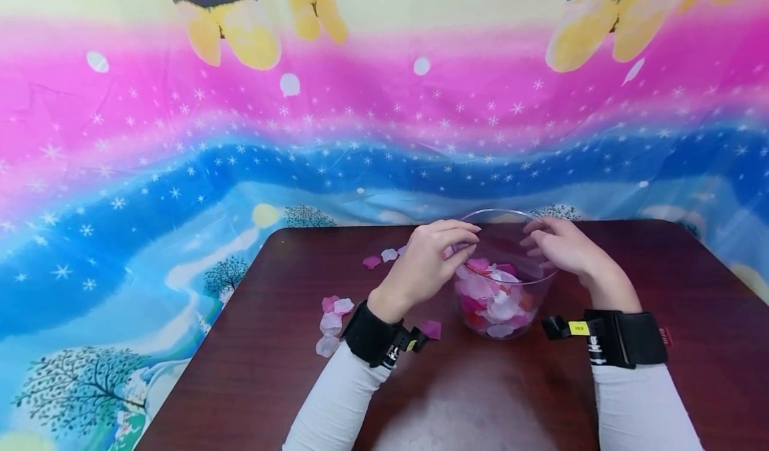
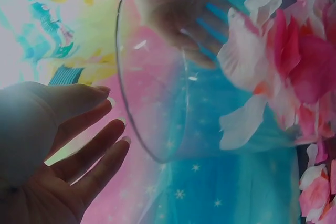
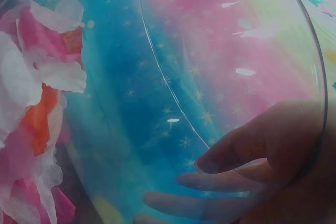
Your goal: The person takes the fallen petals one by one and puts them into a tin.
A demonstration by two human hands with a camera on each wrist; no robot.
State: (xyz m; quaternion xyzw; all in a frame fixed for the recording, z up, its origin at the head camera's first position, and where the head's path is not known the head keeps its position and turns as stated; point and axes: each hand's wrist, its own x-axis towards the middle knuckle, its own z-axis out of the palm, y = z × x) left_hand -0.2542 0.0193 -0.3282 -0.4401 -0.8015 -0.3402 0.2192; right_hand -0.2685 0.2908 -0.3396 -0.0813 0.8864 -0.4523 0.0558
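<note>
A clear glass bowl [image 1: 533,279], tall and flared, stands on the table, its lower half filled with pink, white, red and orange petals [image 1: 501,302]. My left hand [image 1: 423,257] hovers at the left side of the rim. In the left wrist view the fingers [image 2: 105,145] are loosely bent and spread, with nothing between them. On the opposite side my right hand [image 1: 565,247] is at the rim with its fingers extended along the glass. The right wrist view shows that hand [image 3: 262,150] through the clear wall, holding nothing.
Loose pink and white petals [image 1: 330,323] lie on the dark wooden table [image 1: 276,384] left of the bowl. More petals [image 1: 389,254] are behind my left hand, and a magenta petal [image 1: 430,329] lies by my left wrist strap. A colourful printed cloth [image 1: 360,104] hangs behind the table.
</note>
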